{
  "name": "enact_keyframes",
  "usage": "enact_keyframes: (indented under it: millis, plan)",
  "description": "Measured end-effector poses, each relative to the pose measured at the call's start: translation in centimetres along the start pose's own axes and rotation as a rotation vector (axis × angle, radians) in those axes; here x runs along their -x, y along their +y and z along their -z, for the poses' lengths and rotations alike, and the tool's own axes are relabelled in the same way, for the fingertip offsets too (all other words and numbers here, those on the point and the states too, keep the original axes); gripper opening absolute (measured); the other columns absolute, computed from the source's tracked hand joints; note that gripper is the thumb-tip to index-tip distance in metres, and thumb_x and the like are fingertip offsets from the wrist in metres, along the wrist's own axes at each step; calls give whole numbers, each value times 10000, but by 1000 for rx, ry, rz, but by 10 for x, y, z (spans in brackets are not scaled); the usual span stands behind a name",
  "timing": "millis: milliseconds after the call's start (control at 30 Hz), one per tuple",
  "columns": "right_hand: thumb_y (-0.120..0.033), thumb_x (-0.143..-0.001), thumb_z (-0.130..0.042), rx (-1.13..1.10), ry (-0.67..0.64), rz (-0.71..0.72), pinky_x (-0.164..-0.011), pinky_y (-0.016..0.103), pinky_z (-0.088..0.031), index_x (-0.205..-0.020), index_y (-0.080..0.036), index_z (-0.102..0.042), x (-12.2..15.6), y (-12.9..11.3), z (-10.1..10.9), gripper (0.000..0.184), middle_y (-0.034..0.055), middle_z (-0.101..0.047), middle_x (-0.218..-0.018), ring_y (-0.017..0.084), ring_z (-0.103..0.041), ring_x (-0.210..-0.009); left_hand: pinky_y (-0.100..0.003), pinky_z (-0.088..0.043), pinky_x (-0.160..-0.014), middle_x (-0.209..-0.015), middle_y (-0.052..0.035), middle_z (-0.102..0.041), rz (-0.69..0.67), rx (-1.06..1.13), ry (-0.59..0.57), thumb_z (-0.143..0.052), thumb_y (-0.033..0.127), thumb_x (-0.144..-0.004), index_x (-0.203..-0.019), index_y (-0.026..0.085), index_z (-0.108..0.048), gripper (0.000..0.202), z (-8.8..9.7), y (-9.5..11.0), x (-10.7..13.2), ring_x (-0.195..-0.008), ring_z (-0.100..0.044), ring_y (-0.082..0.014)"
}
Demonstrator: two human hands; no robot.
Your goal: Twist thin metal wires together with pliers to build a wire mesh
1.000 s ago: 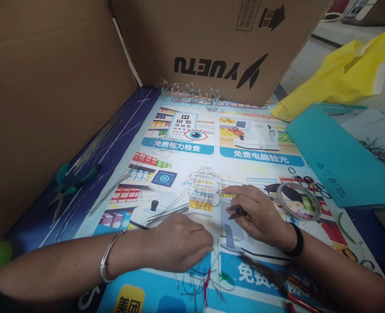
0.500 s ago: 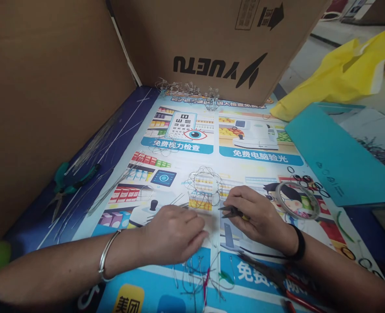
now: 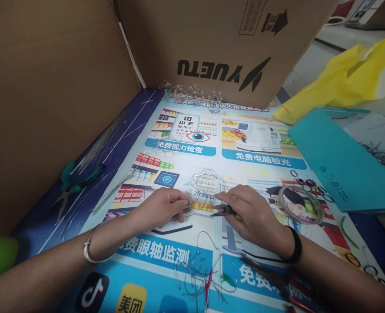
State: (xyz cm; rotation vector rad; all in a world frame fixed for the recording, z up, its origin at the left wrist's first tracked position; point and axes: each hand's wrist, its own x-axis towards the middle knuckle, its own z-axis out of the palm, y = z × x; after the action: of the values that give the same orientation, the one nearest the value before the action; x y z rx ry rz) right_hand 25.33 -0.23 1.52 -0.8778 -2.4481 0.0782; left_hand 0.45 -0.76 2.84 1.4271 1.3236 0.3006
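My right hand (image 3: 253, 213) is closed around small pliers (image 3: 225, 211), whose dark jaws point left and stand slightly apart. Just left of the jaws is my left hand (image 3: 166, 206), its fingers curled together in a pinch; whatever they hold is too fine or hidden to make out. A flower-shaped ring of looped thin wire (image 3: 208, 171) lies on the printed sheet, directly beyond both hands. Toward me, below the hands, lies a loose tangle of bent wire pieces (image 3: 195, 269) with a pink and a green bit in it.
Teal-handled pliers (image 3: 81, 178) and straight wires (image 3: 97, 148) lie at left. Red-handled pliers (image 3: 298, 300) are under my right forearm. A tape roll (image 3: 301, 204), black rings (image 3: 310, 182) and a teal box (image 3: 336, 161) are at right. Cardboard (image 3: 212, 43) stands behind.
My left hand has moved up and left, away from the wire tangle toward the wire ring. The pliers in my right hand have shifted slightly left. The whole view has moved a little.
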Motion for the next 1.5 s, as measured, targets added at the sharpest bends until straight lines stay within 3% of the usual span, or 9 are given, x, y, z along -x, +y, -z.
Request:
enact_keyframes:
  millis: [100,333,533,667,833,1067,1367,1500]
  plan:
    - [-166,-806,-503,6,-28,-15,-716,377,-482,-1094,-144,-568,-3,1,-4,297,109,-621,-909,219,-547,-838,-155,-187,-268,-623,17,-654,62,140,-65,-448,326,-864,-965,154,-615,260,-3,1,-1,-272,-285,-26]
    - [-194,-816,-506,-7,-50,-46,-715,376,-491,-1069,-147,-584,-3,6,-9,268,108,-623,-911,217,-562,-834,-147,-209,-279,-585,22,-636,58,228,-105,-457,249,-856,-998,140,-602,230,-7,7,-3,-260,-316,-18]
    - [-182,-814,-517,-68,-59,-43,-710,362,-480,-1040,-143,-605,-6,5,-11,246,100,-611,-885,208,-557,-822,-152,-212,-291,-609,12,-634,15,257,-86,-459,279,-853,-901,130,-601,211,-10,8,-5,-273,-341,-14]
    - [-171,-812,-507,-95,-47,-29,-693,348,-474,-1013,-152,-603,-8,6,-12,223,86,-604,-855,197,-547,-799,-157,-234,-307,-621,14,-629,27,254,-49,-478,355,-837,-758,139,-558,244,-12,11,-7,-291,-357,-12]
    - [-153,-803,-499,-146,-84,-38,-681,329,-458,-990,-170,-597,-8,9,-11,212,71,-579,-823,184,-528,-783,-173,-252,-337,-614,25,-623,37,234,-6,-494,379,-816,-705,156,-537,253,-14,13,-8,-313,-372,-20]
    - [-151,-818,-501,-213,-83,-21,-662,308,-433,-944,-178,-591,-10,11,-11,157,60,-570,-807,169,-513,-764,-173,-303,-387,-598,30,-617,-37,225,74,-506,387,-806,-704,159,-541,252,-18,10,-9,-341,-403,-28]
    - [-129,-816,-482,-264,-86,-8,-673,314,-421,-911,-181,-573,-11,12,-10,141,53,-564,-795,167,-503,-763,-178,-329,-380,-622,15,-647,-5,150,168,-511,375,-794,-716,166,-581,234,-26,11,-8,-334,-424,-38]
    - [-130,-820,-471,-268,-80,0,-681,321,-424,-912,-176,-562,-10,13,-11,137,60,-562,-806,175,-502,-780,-180,-345,-388,-651,11,-663,-52,111,234,-506,396,-796,-711,174,-581,250,-30,7,-9,-355,-438,-43]
